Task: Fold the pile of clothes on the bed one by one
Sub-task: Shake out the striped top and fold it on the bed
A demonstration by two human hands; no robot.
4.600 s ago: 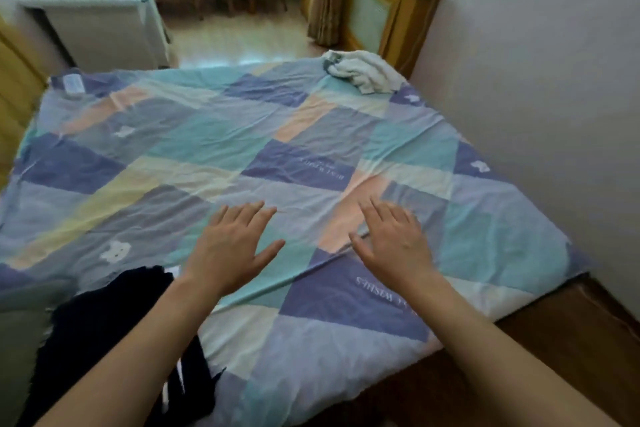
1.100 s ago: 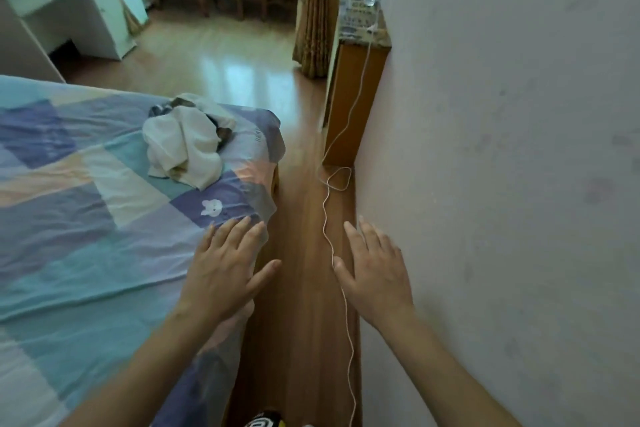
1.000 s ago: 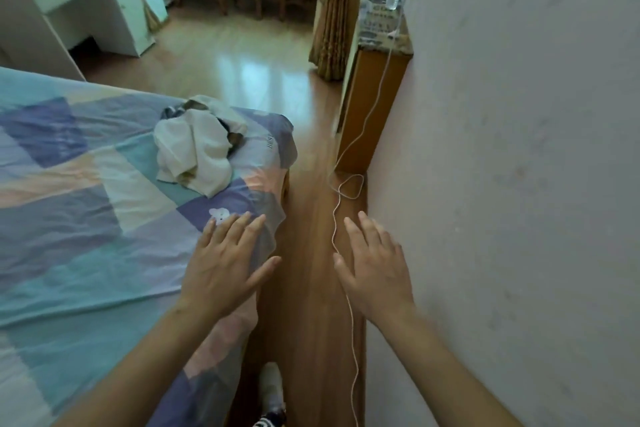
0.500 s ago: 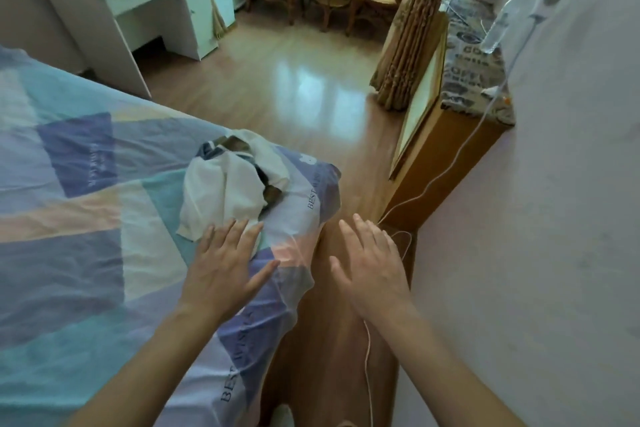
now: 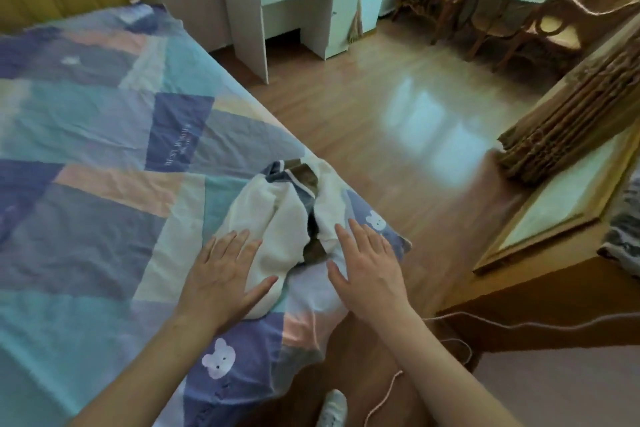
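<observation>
**Taking up the first garment at the bed's corner**

The bed, under its patchwork cover of blue, teal and peach, fills the left of the view, and everything here is placed against its near right corner. On that corner sits the pile of clothes: a crumpled cream garment with darker brown and grey-striped cloth showing in the gap between its folds. The pile lies close to the bed's edge, with the wooden floor just beyond it.

The left hand lies flat at the pile's near left side, fingers straight and slightly spread, thumb out and over the cream cloth. The right hand comes in at the pile's near right side, fingers straight and close together, their tips at the cloth's edge. Neither hand grips anything yet; whether the palms actually press down cannot be told.

The step in hand looks like picking one piece out. It would go best by pinching only the top cream layer, lifting it free of the darker cloth beneath, and drawing it inward to the bed's open middle to spread it, since a pull toward the edge could tip the rest onto the floor.
</observation>
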